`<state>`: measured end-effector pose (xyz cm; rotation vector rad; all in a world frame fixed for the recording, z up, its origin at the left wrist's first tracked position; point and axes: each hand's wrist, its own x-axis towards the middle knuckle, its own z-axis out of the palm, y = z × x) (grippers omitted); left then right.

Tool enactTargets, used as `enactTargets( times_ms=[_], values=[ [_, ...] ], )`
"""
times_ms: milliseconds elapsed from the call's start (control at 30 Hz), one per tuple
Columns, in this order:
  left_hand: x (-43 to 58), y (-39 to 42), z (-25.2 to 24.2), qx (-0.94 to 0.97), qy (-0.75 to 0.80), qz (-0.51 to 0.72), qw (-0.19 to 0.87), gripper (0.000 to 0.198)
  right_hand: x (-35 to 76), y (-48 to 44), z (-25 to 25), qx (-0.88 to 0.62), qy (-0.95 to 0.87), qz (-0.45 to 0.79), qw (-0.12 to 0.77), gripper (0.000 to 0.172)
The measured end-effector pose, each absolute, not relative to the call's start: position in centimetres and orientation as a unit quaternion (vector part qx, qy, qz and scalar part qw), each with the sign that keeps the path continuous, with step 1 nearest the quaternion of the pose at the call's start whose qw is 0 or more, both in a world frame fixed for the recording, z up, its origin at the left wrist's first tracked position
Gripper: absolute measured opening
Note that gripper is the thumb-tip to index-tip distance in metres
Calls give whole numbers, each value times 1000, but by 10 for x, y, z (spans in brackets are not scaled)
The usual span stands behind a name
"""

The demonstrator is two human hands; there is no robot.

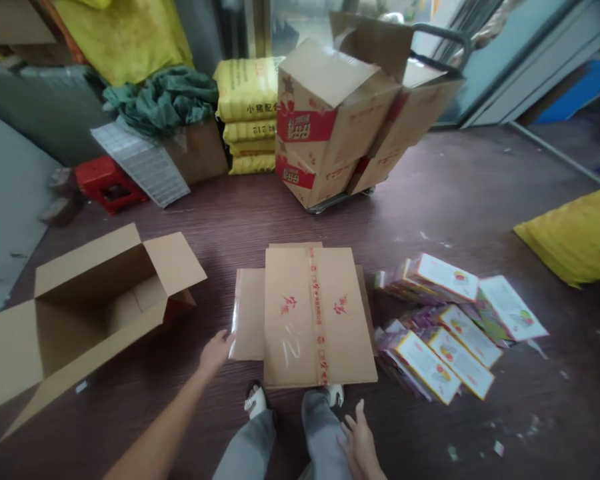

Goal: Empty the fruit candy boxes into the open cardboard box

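Note:
A taped cardboard box with red print stands on the floor in front of my feet. My left hand reaches to its left side flap and touches the flap's near corner with curled fingers. My right hand hangs low beside my right leg, fingers spread, holding nothing. To the right of the box lies a heap of flat colourful packets with white fronts.
An empty cardboard box lies on its side at the left, flaps spread. Behind stand stacked cartons on a trolley, yellow sacks, a red stool and a yellow sack at the right.

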<state>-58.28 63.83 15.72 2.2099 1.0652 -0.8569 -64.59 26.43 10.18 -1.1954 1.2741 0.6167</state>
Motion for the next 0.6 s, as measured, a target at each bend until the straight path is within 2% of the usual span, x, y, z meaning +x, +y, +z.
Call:
enactTargets(
  times_ms=[200, 400, 533, 600],
  values=[
    [-498, 651, 181, 874, 350, -265, 207, 70, -640, 278, 91, -442, 609, 253, 608, 119],
    [-397, 630, 181, 934, 249, -225, 125, 63, -640, 294, 81, -370, 616, 257, 646, 130],
    [-333, 608, 160, 959, 158, -216, 89, 56, -646, 298, 63, -336, 655, 244, 631, 129],
    [-304, 598, 145, 965, 117, -217, 86, 53, -648, 305, 49, -363, 657, 232, 618, 122]
  ],
)
